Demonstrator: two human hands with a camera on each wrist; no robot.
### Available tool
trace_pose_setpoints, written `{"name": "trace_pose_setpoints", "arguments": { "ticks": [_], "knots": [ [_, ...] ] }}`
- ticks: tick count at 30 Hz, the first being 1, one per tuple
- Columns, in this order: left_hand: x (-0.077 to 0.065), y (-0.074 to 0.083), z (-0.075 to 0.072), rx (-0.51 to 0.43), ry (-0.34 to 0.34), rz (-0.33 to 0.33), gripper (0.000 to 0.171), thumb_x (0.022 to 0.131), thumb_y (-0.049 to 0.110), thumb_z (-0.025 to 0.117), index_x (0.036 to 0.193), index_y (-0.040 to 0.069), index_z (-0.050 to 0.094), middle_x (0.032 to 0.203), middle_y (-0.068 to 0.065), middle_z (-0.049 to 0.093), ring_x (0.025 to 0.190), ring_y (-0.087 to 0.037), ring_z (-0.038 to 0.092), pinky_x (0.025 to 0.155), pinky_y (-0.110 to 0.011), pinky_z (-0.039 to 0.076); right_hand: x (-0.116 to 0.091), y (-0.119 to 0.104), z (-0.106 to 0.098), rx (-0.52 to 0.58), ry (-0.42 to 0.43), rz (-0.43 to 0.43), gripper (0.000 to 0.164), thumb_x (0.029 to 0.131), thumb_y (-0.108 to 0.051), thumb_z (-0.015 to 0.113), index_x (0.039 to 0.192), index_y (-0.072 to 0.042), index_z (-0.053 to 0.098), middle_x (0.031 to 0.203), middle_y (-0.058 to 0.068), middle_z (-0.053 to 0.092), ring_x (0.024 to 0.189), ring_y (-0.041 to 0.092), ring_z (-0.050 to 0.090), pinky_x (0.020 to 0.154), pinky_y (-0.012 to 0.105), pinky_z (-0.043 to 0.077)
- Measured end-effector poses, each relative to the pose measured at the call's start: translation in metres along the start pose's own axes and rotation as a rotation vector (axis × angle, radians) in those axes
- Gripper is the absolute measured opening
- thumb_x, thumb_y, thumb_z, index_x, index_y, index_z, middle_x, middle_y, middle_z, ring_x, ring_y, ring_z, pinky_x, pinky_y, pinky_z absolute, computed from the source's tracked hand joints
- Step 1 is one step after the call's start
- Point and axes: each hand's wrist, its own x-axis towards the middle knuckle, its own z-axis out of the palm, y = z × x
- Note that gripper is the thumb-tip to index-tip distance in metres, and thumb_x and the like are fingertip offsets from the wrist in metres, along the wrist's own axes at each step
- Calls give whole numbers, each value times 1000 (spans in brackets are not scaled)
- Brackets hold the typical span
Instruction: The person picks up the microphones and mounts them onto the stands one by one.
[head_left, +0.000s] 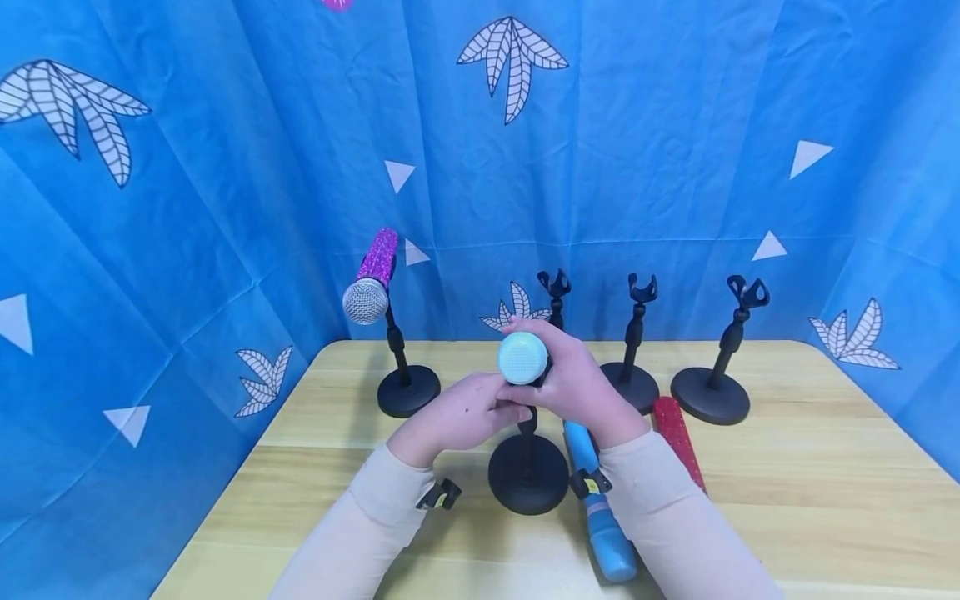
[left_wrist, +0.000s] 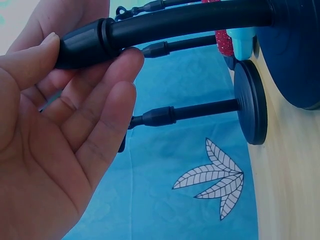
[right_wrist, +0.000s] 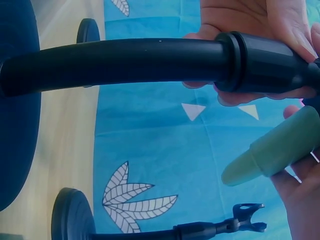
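Observation:
A microphone stand (head_left: pixel 528 477) with a round black base stands before me. My left hand (head_left: pixel 468 410) holds the collar at the top of its pole (left_wrist: pixel 190 22), thumb on one side and fingers round the other. My right hand (head_left: pixel 576 377) grips a mint-green microphone (head_left: pixel 522 358) just above that collar, its round head facing me. In the right wrist view the tapered green handle (right_wrist: pixel 275 152) slants beside the stand's top, with right-hand fingers around it. The hands hide the stand's clip in the head view, so I cannot tell whether the microphone is seated.
At the left a purple glittery microphone (head_left: pixel 379 257) sits in another stand (head_left: pixel 408 390). Stands with bare clips (head_left: pixel 642 288) line the back right. A blue microphone (head_left: pixel 609 537) and a red glittery one (head_left: pixel 677 437) lie by my right forearm. Blue curtain (head_left: pixel 660 167) surrounds the table.

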Motion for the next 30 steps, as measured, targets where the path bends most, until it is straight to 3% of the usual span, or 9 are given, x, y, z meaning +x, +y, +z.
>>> {"name": "trace_pose_setpoints", "arguments": {
  "ticks": [8, 16, 24, 30],
  "knots": [
    [1, 2, -1, -9, 8, -1, 28, 101, 17, 64, 129, 14, 64, 122, 6, 67, 112, -10, 61, 99, -33, 49, 2, 4, -1, 35, 16, -109, 57, 73, -16, 93, 121, -28, 64, 142, -6, 58, 143, 15, 40, 109, 62, 34],
    [0, -1, 1, 50, 39, 62, 23, 104, 20, 58, 125, 10, 62, 108, 2, 68, 98, -11, 62, 92, -33, 51, 2, 6, -1, -54, 49, -305, 51, 76, -3, 89, 118, -16, 63, 142, 5, 59, 143, 25, 40, 112, 53, 36],
    [-1, -3, 1, 47, 31, 22, 27, 105, 21, 57, 129, 9, 60, 111, 2, 68, 100, -13, 62, 94, -35, 51, 1, 0, 0, -168, 67, -318, 53, 75, -8, 90, 122, -11, 65, 147, 4, 55, 146, 20, 35, 115, 47, 32],
    [-1, -4, 1, 33, 35, 30, 22, 104, 21, 58, 123, 9, 62, 107, 2, 68, 95, -13, 62, 90, -33, 51, 3, -1, -5, -179, -36, -334, 54, 76, -11, 90, 124, -13, 65, 151, 4, 51, 149, 23, 30, 118, 54, 23]
  ]
}}
